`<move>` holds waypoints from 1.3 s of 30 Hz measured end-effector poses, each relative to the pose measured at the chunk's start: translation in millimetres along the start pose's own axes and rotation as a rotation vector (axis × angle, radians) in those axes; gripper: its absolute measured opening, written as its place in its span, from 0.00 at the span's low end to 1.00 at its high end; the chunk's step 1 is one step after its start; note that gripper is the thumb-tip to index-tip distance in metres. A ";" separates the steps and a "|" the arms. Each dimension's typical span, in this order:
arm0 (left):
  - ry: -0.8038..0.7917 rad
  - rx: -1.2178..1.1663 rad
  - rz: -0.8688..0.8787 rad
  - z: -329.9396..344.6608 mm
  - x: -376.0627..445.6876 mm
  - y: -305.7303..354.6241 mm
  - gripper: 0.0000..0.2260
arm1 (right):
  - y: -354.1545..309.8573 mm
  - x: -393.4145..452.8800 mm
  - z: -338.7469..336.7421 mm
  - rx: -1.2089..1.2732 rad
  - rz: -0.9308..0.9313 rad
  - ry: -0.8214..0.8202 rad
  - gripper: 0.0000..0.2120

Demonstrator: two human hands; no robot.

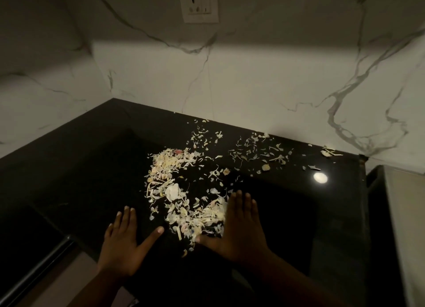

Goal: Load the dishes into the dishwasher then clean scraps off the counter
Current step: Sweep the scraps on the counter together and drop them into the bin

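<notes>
Head-worn view, downward, near counter (92, 159)

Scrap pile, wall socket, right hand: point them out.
scrap pile (171, 193): head view, on the large pale piece mid-pile.
wall socket (199, 4): head view, centre of the plate.
right hand (241, 226): head view, back of the hand, flat beside the scraps.

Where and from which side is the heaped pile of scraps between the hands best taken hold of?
Scoop the pile of scraps at its thick near end, beside the right hand, coming in low from both flanks. The loose flakes offer no single grip, and the left hand is already flat alongside on the black counter.
</notes>
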State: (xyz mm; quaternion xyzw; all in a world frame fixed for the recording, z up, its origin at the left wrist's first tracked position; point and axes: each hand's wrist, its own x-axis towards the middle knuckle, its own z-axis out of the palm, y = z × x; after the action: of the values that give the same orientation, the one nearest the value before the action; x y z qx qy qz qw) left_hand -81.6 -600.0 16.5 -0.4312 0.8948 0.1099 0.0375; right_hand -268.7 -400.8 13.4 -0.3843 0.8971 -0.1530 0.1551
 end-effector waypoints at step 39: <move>-0.085 0.029 -0.035 -3.9 7.9 0.9 0.53 | 205.7 147.4 -135.6 -0.089 -0.027 0.180 0.44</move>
State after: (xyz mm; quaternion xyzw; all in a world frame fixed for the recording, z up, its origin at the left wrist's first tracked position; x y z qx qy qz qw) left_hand -87.1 -606.4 19.2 -0.4411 0.8862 0.1144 0.0840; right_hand -551.3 -353.1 31.4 -0.3875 0.9082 -0.1487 0.0547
